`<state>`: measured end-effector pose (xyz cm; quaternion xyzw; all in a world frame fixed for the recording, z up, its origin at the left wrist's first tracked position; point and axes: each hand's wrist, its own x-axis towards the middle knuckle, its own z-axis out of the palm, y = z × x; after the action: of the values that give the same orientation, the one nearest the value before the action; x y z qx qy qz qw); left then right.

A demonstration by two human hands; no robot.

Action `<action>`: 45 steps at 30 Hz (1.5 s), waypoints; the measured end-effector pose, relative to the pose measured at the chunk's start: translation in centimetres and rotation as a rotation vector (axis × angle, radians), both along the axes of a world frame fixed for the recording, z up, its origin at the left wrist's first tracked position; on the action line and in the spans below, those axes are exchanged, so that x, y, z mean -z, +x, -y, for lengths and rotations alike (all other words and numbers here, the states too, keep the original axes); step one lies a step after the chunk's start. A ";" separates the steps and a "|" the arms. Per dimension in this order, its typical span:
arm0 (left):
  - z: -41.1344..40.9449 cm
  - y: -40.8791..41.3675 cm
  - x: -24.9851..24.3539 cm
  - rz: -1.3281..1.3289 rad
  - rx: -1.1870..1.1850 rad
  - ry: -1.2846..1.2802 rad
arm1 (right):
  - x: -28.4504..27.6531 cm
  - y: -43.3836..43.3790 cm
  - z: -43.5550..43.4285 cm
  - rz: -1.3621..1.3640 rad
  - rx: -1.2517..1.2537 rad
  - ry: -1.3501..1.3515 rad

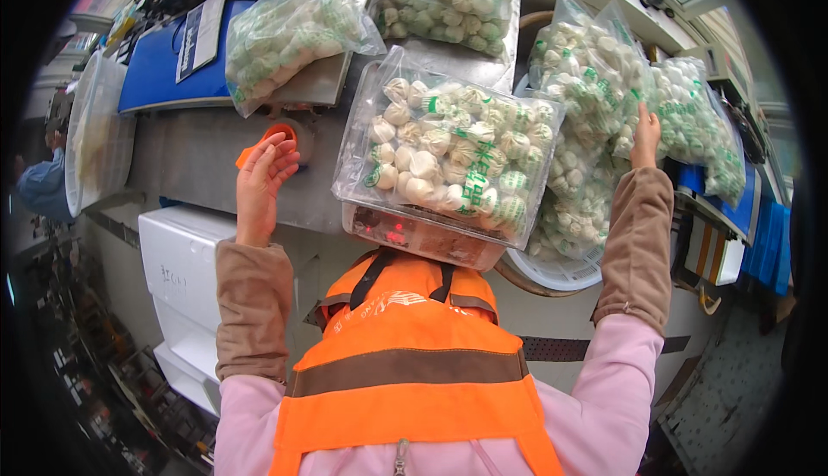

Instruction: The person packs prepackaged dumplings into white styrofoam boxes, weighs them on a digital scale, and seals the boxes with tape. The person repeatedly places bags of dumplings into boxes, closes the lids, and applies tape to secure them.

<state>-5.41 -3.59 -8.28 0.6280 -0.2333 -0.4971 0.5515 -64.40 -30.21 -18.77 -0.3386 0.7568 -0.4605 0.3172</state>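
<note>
A clear plastic bag of small pleated buns (446,152) with green printing lies on a weighing scale (427,237) with a red lit display. My left hand (265,169) is raised to the left of the scale, fingers apart and holding nothing. It overlaps a round orange object (281,134) that it partly hides. My right hand (645,136) touches the right edge of another bag of buns (585,78). Its thumb and grip are not clearly visible. That bag rests on more bags of buns (572,217) in a pale plastic basket (559,272).
More bagged buns lie on the back left (291,43), back middle (446,4) and far right (695,114). White foam boxes (184,269) stand below the metal table (194,165). A translucent tub (97,133) is at the left, near another person's blue sleeve (44,182).
</note>
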 end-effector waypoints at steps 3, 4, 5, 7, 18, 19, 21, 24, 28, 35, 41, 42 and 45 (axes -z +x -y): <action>-2.5 -1.1 -1.1 0.019 -0.057 0.031 | 2.0 0.2 4.4 0.225 0.132 0.029; -3.1 -1.3 -1.3 0.043 -0.065 0.034 | 2.8 0.4 5.4 0.307 0.168 -0.025; -3.4 -1.5 -1.7 0.059 -0.073 0.042 | 3.7 0.7 6.1 0.388 0.209 -0.078; -3.8 -2.1 -2.3 0.083 -0.089 0.051 | 4.5 1.5 6.9 0.330 0.269 -0.050; 3.7 -8.8 1.3 0.849 0.443 0.249 | 5.1 2.1 7.4 -0.303 0.482 -0.105; 4.6 -9.7 1.0 0.915 0.490 0.332 | 3.6 2.8 6.9 -0.343 0.500 -0.173; 5.4 -10.3 1.9 0.945 0.507 0.453 | -0.4 4.8 5.9 -0.465 0.284 -0.402; 5.6 -9.9 4.2 0.743 0.399 0.210 | -7.3 8.2 2.9 -0.559 -0.034 -0.724; 5.1 -12.4 0.4 0.272 0.271 -0.076 | -16.4 10.2 -1.8 -0.621 -0.359 -0.987; -1.3 -18.0 -14.4 -0.173 0.458 -0.355 | -23.2 12.0 -5.5 -0.130 -0.725 -0.828; -8.9 -11.9 -21.5 -0.203 0.200 -0.451 | -16.2 19.3 -9.5 0.124 -1.094 -0.552; -10.7 -10.9 -22.0 -0.163 0.194 -0.460 | -15.2 20.0 -9.4 0.070 -1.234 -0.477; -14.8 -8.6 -23.1 -0.080 0.099 -0.435 | -14.1 23.8 -8.1 -0.452 -1.445 -0.388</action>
<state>-13.98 11.21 14.82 0.4618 -0.3432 -0.4862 0.6577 -40.62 -22.14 -4.62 -0.8824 0.3007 -0.1839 0.3118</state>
